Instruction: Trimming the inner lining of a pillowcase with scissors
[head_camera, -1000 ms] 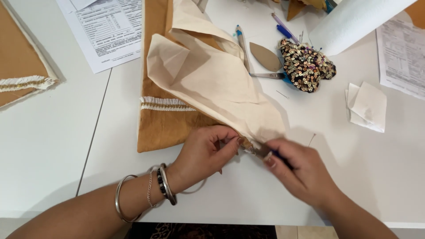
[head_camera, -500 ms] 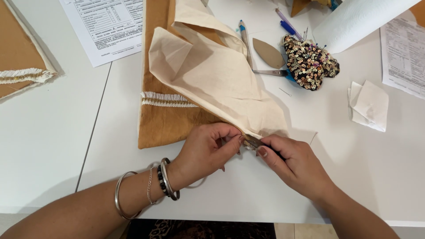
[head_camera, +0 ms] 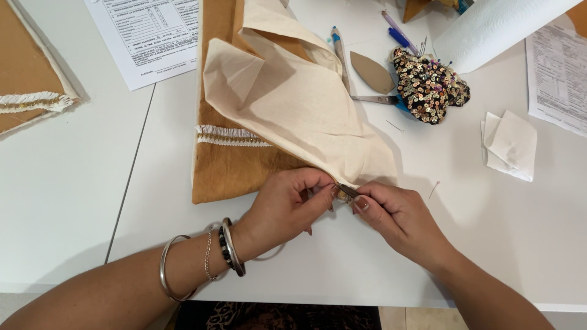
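Observation:
A cream cloth point(head_camera: 299, 104) lies folded over a brown fabric piece point(head_camera: 229, 168) with a white fringe trim point(head_camera: 229, 135). My left hand point(head_camera: 287, 205), with bracelets at the wrist, pinches the cloth's lower corner. My right hand point(head_camera: 397, 217) meets it there and grips a small dark metal tool point(head_camera: 347, 191) at the cloth's edge. What kind of tool it is cannot be told.
A sequined pincushion point(head_camera: 430, 85) with pins, scissors point(head_camera: 373, 98), a pencil point(head_camera: 339, 55) and pens lie behind. A paper towel roll point(head_camera: 495, 27) is at top right, folded white cloth squares point(head_camera: 510, 146) at right, a printed sheet point(head_camera: 153, 33) and another brown piece point(head_camera: 27, 79) at left. A loose pin point(head_camera: 434, 189) lies near my right hand.
Both hands have stayed at the cloth's corner; my right hand has shifted slightly left and closer to my left fingers.

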